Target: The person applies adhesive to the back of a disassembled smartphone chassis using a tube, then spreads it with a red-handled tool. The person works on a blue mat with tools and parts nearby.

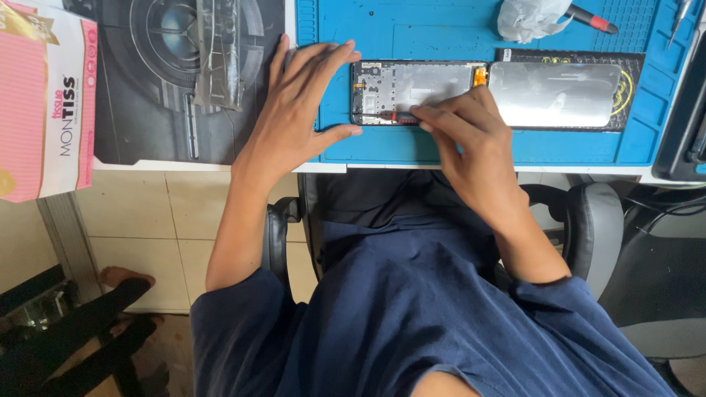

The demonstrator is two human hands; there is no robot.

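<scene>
Blue repair mat [456, 147] covered the desk, the opened phone [412, 92] lying on it. Left hand [298, 103] pressed flat, released, beside the phone; right hand [463, 129] pinched a small red-handled screwdriver [397, 116] at its lower edge, apparently working a screw, needing steady pressure.

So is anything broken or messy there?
The phone on the blue mat lies open with its insides bare, the right hand working on it. A crumpled white wad sits on the mat's far edge.
</scene>
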